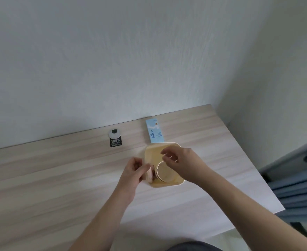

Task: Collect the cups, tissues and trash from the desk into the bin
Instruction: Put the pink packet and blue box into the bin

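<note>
Loading the bin is the step in hand, and it looks nearly finished.

Toward the desk's back edge lies a black tag printed "100%", flat and well apart from either hand. I'd say it goes in next, which calls for a reach toward the back edge and a pinch to lift something so thin.

The left hand pinches a pale pink scrap, tissue or wrapper, I can't tell which, right at the bin's left rim, so it needs only a short move inward before letting go.

The bin is a shallow, pale yellow, square-ish tub standing nearer the back edge than the front one, with stacked paper cups lying inside.

The right hand hovers over them, fingers loosely bent, holding nothing I can see.

A blue box lies flat just behind the bin, by the back edge.
</note>
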Available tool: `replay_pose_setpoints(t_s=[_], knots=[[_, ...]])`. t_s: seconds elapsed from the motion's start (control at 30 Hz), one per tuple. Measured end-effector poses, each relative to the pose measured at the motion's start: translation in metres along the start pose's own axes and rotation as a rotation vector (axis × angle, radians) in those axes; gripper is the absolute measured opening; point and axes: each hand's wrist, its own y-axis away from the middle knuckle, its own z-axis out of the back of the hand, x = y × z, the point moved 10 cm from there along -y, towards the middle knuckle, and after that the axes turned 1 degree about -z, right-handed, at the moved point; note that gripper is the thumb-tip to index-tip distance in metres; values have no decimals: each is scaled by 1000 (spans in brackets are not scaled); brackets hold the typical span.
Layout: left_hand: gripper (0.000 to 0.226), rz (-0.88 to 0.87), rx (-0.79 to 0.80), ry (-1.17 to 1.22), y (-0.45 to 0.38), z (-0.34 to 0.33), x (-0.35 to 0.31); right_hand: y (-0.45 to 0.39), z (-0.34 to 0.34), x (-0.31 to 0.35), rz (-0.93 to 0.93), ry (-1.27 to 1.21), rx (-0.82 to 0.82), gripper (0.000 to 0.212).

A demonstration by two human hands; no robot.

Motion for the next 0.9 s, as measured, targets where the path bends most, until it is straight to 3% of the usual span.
replay_pose_setpoints(t_s=[0.17,0.33,0.5,0.63,0.9], knots=[[26,4,-36,37,5,29,-4,-12,36,22,99,-7,-154,11],[35,-6,-62,50,5,42,-10,-53,44,1,47,89,-193,14],[32,3,-110,81,-4,48,-13,-107,12,-36,-16,260,-23,24],[43,-3,-148,82,-13,53,-15,-138,-18,-63,-61,314,89,33],[50,20,-259,33,-21,69,6,-181,-83,-110,-144,466,230,74]])
